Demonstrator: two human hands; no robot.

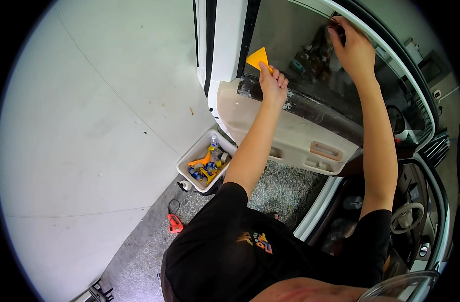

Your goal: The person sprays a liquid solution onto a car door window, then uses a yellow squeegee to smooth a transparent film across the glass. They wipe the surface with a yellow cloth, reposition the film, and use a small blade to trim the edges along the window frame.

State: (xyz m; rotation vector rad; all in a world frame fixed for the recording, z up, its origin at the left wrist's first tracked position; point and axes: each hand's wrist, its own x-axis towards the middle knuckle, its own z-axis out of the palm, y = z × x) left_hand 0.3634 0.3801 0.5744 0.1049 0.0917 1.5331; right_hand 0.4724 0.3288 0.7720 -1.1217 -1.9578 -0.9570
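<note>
A car door with a dark tinted window (295, 30) stands open in front of me. My left hand (274, 86) is closed around a yellow triangular scraper (258, 58), whose wide edge lies near the lower left part of the glass. My right hand (355, 50) is raised to the top of the window by the frame, its fingers curled toward the thumb. What those fingers pinch, if anything, is too small to make out. Below the glass runs a dark wet-looking strip (310, 108) above the beige door panel (245, 108).
A white bin (181, 166) with bottles and tools stands on the speckled floor below the door. Beside it are a white pump bottle (185, 185) and a red tool (175, 223). A pale wall (89, 126) fills the left. The car's steering wheel (407, 217) is at right.
</note>
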